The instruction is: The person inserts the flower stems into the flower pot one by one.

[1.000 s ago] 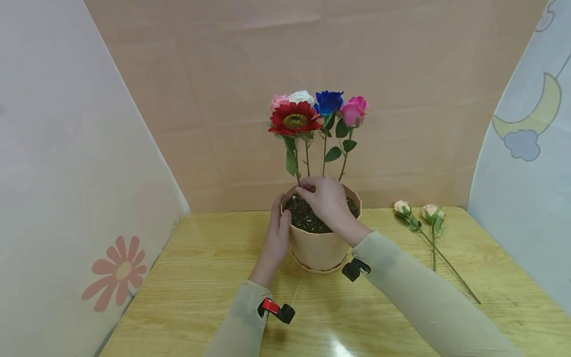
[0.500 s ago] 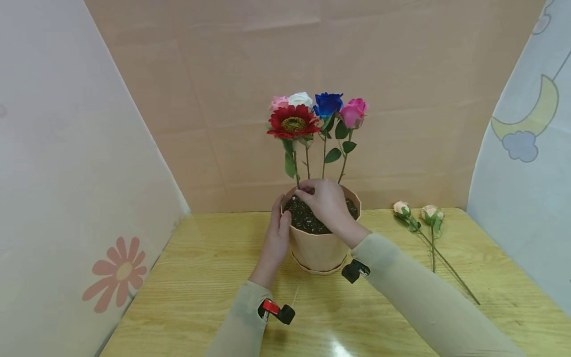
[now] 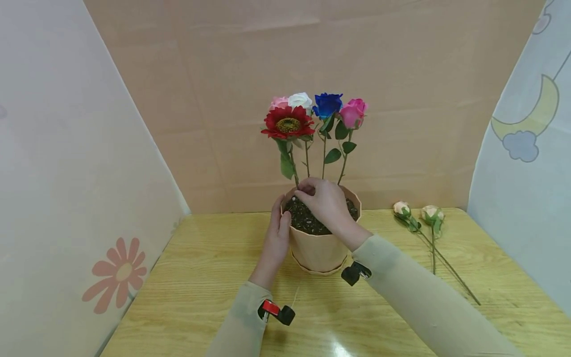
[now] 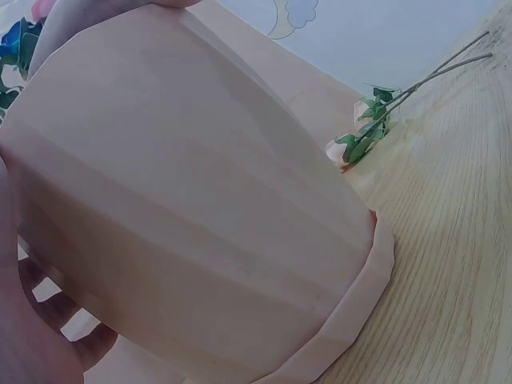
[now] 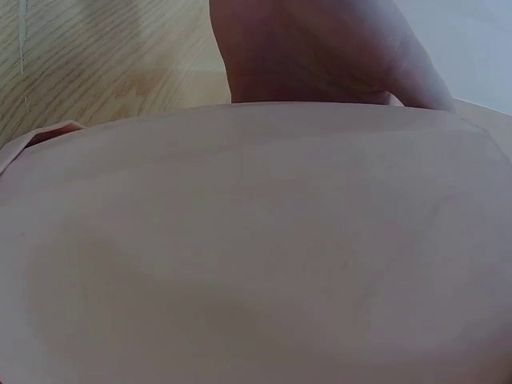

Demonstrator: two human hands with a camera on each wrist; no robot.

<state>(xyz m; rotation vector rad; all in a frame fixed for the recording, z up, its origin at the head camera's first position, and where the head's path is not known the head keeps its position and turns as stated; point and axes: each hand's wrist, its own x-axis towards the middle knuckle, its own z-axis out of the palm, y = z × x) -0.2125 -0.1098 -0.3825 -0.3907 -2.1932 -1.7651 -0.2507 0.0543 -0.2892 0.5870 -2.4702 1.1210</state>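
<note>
A peach flower pot (image 3: 318, 250) filled with dark soil (image 3: 308, 220) stands on a matching saucer. My left hand (image 3: 277, 238) grips its left side, thumb near the rim; the left wrist view shows curled fingers (image 4: 56, 308) beyond the pot wall. Over the soil, my right hand (image 3: 327, 206) pinches the low stem of a red daisy-like flower (image 3: 287, 124), which leans left. Behind it rise a pink rose (image 3: 278, 102), a white rose (image 3: 300, 100), a blue rose (image 3: 328, 105) and a magenta rose (image 3: 354, 114). The right fingertips are partly hidden by the hand.
Two pale peach roses lie with crossed stems on the wooden table (image 3: 200, 277) at the right, one rose (image 3: 401, 208) left of the other rose (image 3: 431, 214). A tan backdrop (image 3: 223, 99) rises behind, with white printed panels on both sides.
The red flower's head has moved left and slightly down, so its stem now leans left. Both hands stay almost where they were. The other flowers barely differ.
</note>
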